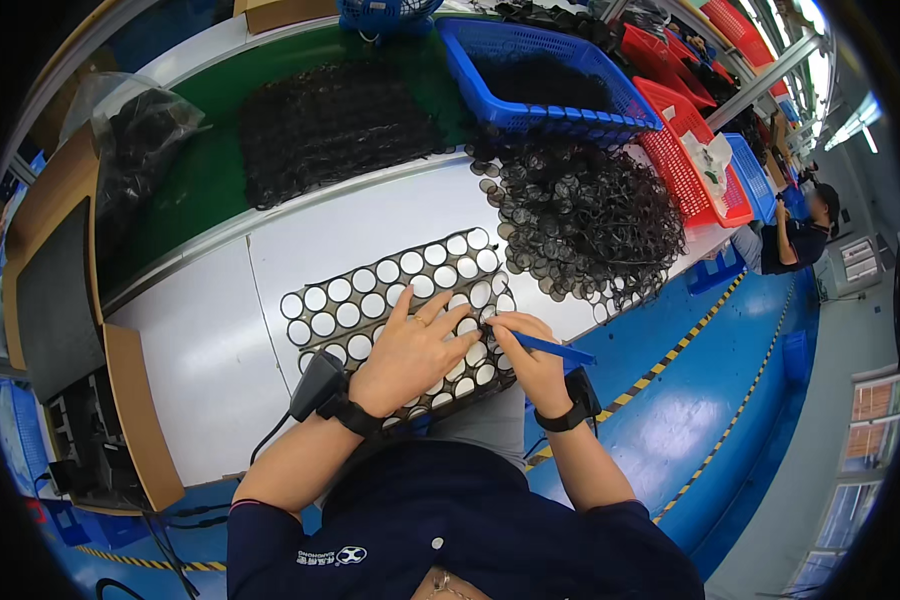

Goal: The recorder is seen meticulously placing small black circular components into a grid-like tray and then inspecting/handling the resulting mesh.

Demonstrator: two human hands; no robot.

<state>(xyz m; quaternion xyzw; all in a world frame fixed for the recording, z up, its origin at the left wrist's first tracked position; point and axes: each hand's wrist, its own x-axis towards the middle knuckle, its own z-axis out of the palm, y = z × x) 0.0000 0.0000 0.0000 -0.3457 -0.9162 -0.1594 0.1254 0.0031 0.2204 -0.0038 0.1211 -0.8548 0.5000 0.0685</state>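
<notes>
Left hand [410, 355] lies flat, open, on the ring sheet [395, 300]; right hand [530, 355] pinches a blue pen [555, 349]. Loose rings [590, 225] crowd upper right; the sheet's near edge is hidden.

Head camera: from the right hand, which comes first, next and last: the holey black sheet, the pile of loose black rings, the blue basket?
From the right hand:
1. Perforated black sheet, right under it, touching.
2. Pile of loose black rings, beyond on the right.
3. Blue basket, farthest, at the table's back.

Scene brightly and evenly lit from overhead; glare noted on the white table [210, 360]; edges strongly bent, rim blacked out.
</notes>
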